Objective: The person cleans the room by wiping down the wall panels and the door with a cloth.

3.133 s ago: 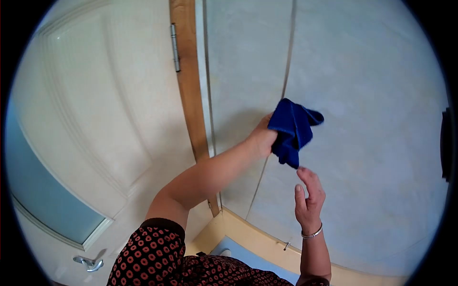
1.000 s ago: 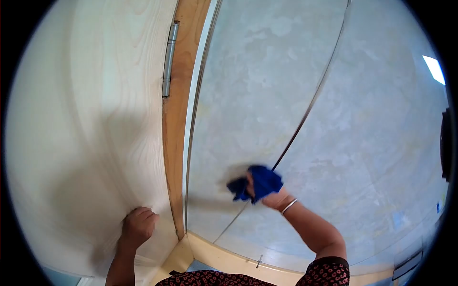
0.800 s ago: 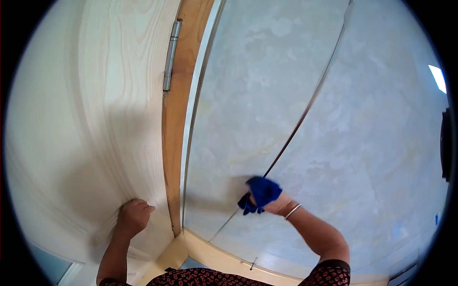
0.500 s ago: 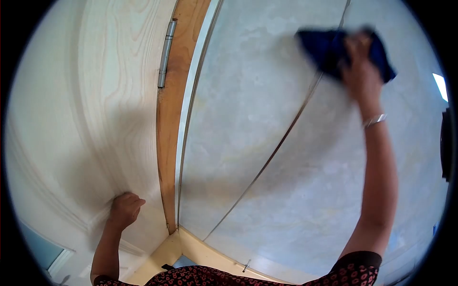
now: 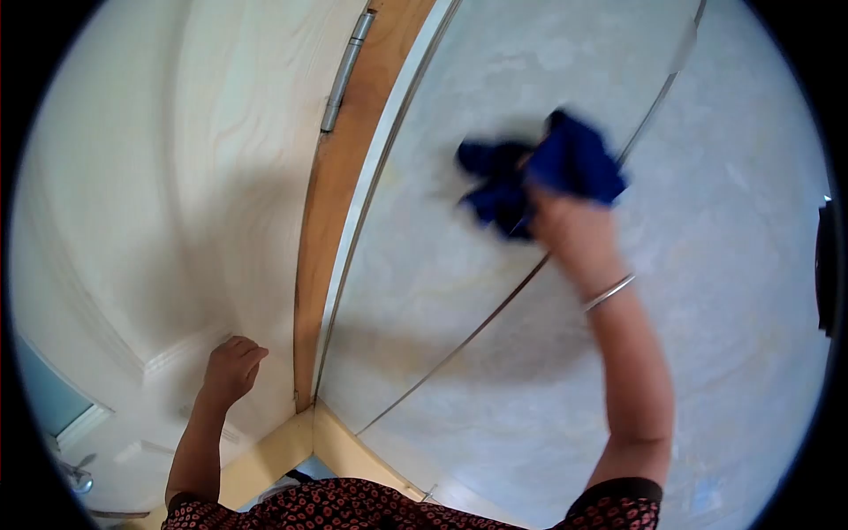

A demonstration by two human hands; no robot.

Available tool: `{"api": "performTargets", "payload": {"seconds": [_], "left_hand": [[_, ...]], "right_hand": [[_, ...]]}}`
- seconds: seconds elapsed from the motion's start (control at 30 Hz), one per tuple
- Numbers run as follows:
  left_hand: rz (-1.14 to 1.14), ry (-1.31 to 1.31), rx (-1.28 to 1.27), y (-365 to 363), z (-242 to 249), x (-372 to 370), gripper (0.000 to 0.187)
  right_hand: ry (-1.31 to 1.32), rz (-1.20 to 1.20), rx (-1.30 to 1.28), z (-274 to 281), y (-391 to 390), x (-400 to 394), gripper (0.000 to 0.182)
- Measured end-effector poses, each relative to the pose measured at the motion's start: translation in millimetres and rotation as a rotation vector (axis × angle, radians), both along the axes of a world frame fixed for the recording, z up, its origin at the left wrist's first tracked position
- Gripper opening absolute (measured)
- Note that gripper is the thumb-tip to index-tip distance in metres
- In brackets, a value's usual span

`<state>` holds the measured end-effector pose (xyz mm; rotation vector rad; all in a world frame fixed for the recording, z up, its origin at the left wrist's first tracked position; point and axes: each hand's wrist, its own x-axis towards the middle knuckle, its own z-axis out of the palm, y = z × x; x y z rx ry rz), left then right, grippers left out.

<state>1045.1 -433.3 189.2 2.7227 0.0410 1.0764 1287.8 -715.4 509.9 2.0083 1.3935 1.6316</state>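
Observation:
A dark blue cloth (image 5: 579, 159) is bunched in my right hand (image 5: 574, 234), over the pale marbled wall panel (image 5: 459, 291). Part of the cloth spreads to the left of the fingers, and the hand is blurred by motion. A silver bangle (image 5: 609, 293) circles that wrist. On the other side, my left hand (image 5: 234, 367) is closed, its fingers curled, in front of the whitish wood-grain door (image 5: 221, 106). The inside of its fist is turned out of sight.
Between door and wall runs a brown wooden frame (image 5: 349, 177) with a metal hinge (image 5: 349, 71) near the top. A dark seam (image 5: 495, 314) crosses the panel diagonally. A door handle (image 5: 78, 480) shows at the lower left, and a dark object (image 5: 825, 265) at the right edge.
My right hand has swept the blue cloth down and to the left across the panel, and the cloth has bunched up more. My left hand stays closed by the door; the view has shifted slightly.

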Motion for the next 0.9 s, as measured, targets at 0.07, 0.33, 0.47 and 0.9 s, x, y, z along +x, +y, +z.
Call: {"api": "performTargets", "payload": {"seconds": [0.07, 0.33, 0.47, 0.9], "left_hand": [[0.005, -0.036, 0.041, -4, 9, -1, 0.016], [0.117, -0.193, 0.081, 10, 27, -23, 0.020], [0.108, -0.223, 0.074, 18, 19, -33, 0.018], [0.004, -0.276, -0.034, 29, 6, -28, 0.019]], "right_hand": [[0.122, 0.182, -0.140, -62, 8, -1, 0.036], [0.900, 0.338, -0.326, -335, 11, -8, 0.030], [1.150, 0.286, -0.489, -340, 27, 4, 0.026], [-0.459, -0.088, 0.397, 50, 110, 35, 0.041]]}}
